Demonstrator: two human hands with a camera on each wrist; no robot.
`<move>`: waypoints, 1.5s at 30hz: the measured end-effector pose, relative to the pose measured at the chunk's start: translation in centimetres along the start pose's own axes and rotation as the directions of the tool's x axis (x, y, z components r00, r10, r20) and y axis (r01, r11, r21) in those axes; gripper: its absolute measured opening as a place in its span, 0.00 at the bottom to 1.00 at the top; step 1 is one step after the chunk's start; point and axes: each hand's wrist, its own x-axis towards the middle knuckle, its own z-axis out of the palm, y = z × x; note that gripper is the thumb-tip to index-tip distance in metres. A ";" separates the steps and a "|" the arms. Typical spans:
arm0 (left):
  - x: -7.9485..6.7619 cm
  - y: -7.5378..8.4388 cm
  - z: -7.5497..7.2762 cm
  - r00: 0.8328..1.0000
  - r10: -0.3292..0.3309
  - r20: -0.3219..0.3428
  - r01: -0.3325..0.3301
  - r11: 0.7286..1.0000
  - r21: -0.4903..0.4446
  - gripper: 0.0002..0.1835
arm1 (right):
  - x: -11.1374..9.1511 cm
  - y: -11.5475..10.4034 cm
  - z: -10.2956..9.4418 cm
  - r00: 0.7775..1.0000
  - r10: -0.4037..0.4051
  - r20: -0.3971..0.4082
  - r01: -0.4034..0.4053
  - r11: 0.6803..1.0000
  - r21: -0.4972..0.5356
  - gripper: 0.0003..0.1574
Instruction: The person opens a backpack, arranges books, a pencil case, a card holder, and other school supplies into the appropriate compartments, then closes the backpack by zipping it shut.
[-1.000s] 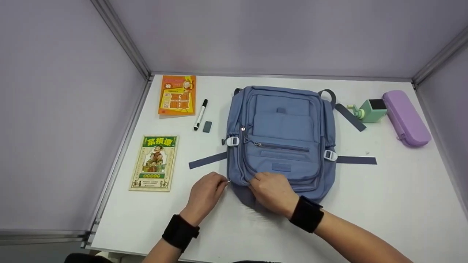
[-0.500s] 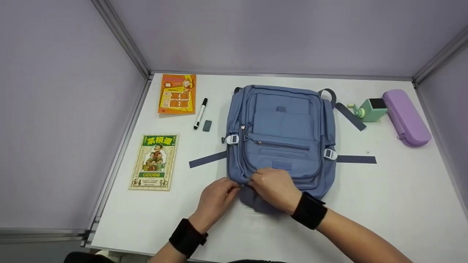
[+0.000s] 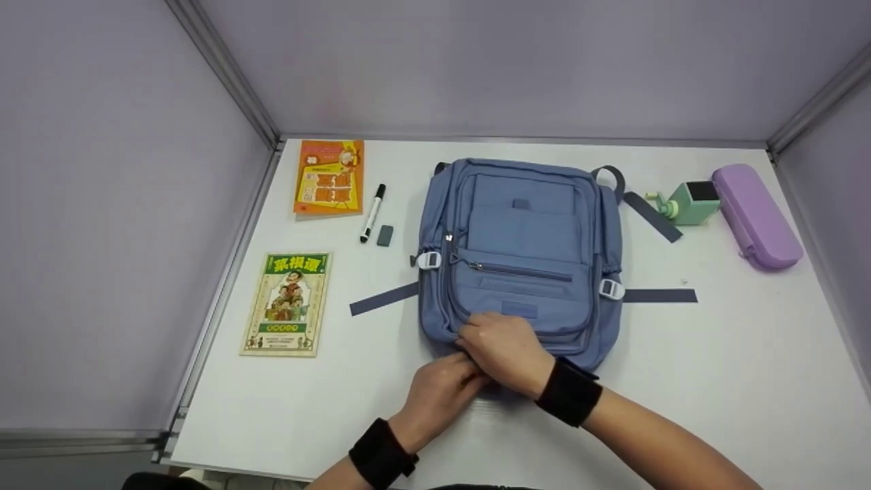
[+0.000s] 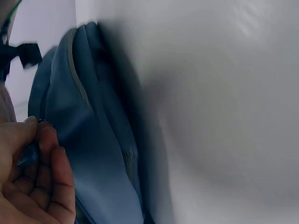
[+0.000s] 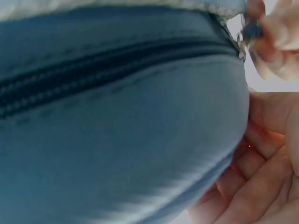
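Observation:
A blue backpack (image 3: 524, 231) lies front up on the white table (image 3: 367, 415). At its lower edge, my left hand (image 3: 439, 391) pinches a zipper pull, whose blue tab (image 4: 29, 156) shows inside the curled fingers in the left wrist view. Just above it, my right hand (image 3: 507, 350) grips the bag's bottom edge, its fingertips hidden in the folds. The hands overlap in the head view. A dark zipper (image 5: 117, 65) runs across the fabric in the right wrist view, ending near the pinched metal slider (image 5: 242, 44).
Left of the bag lie an orange book (image 3: 329, 178), a green-and-cream book (image 3: 286, 304), a marker (image 3: 372, 213) and a small grey eraser (image 3: 385, 236). To the right are a green pencil sharpener (image 3: 695, 204) and a purple pencil case (image 3: 757, 218). Panels enclose the table.
My left hand has moved right along the bag's bottom edge with the zipper pull, up to my right hand. The right hand stays near its place; the bag has shifted slightly left.

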 end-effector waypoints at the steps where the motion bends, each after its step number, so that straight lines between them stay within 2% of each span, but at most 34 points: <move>1: 0.0 0.1 0.2 1.000 0.002 0.010 -0.002 1.000 0.009 0.08 | -0.1 0.0 0.0 1.000 -0.001 0.001 0.001 1.000 0.011 0.11; 4: 0.2 0.3 0.3 1.000 -0.009 0.021 0.008 0.999 0.036 0.09 | -0.6 0.3 -0.1 1.000 -0.004 -0.011 0.005 0.997 0.073 0.08; 8: 0.1 0.1 0.2 1.000 -0.020 0.021 0.019 0.998 0.063 0.07 | -2.5 0.8 -0.7 0.996 -0.014 -0.091 0.029 0.987 0.160 0.01; 12: 0.0 0.0 0.1 1.000 -0.003 -0.002 0.003 0.997 0.077 0.07 | -4.8 0.8 -1.0 0.987 -0.040 -0.154 0.069 0.981 0.184 0.05; 16: 0.0 0.3 0.0 1.000 0.000 -0.016 0.001 0.997 0.076 0.06 | -6.4 0.4 -0.3 0.985 -0.058 -0.160 0.085 0.982 0.168 0.12; 22: 0.1 0.9 -0.2 0.994 -0.095 0.049 0.097 0.994 -0.040 0.04 | -7.0 -0.1 1.2 0.977 -0.033 -0.209 0.058 0.992 0.112 0.17; 25: 0.1 1.1 -0.4 0.982 -0.161 0.099 0.172 0.979 -0.110 0.05 | -7.0 -0.1 1.6 0.973 -0.028 -0.228 0.046 0.996 0.072 0.15; 28: 0.1 1.2 -0.7 0.965 -0.214 0.149 0.235 0.961 -0.143 0.05 | -6.9 0.1 1.8 0.968 -0.050 -0.246 0.063 0.997 0.042 0.12; 31: 0.2 1.2 -1.0 0.958 -0.221 0.182 0.249 0.957 -0.147 0.08 | -7.0 0.2 2.0 0.960 -0.082 -0.266 0.092 0.995 0.025 0.09; 34: 0.4 1.1 -1.3 0.977 -0.159 0.142 0.177 0.976 -0.126 0.12 | -7.2 0.3 2.3 0.955 -0.097 -0.279 0.105 0.994 0.015 0.07; 36: 0.7 0.8 -1.5 0.994 -0.074 0.077 0.079 0.995 -0.061 0.11 | -7.2 0.4 2.5 0.953 -0.092 -0.288 0.100 0.995 0.015 0.07; 38: 1.2 0.4 -1.8 0.999 0.024 0.024 -0.025 0.999 0.033 0.06 | -7.2 0.4 2.6 0.953 -0.083 -0.292 0.091 0.996 0.012 0.07; 39: 1.6 0.2 -1.9 0.997 0.074 0.009 -0.074 0.993 0.087 0.05 | -7.1 0.3 2.6 0.952 -0.080 -0.297 0.087 0.996 0.011 0.07; 41: 2.3 -0.2 -2.0 0.988 0.154 0.022 -0.156 0.972 0.178 0.10 | -7.1 0.3 2.7 0.947 -0.078 -0.311 0.085 0.996 0.009 0.06; 45: 3.4 -0.5 -1.8 0.966 0.225 0.130 -0.253 0.928 0.272 0.16 | -6.9 0.1 2.7 0.938 -0.084 -0.338 0.094 0.995 0.014 0.05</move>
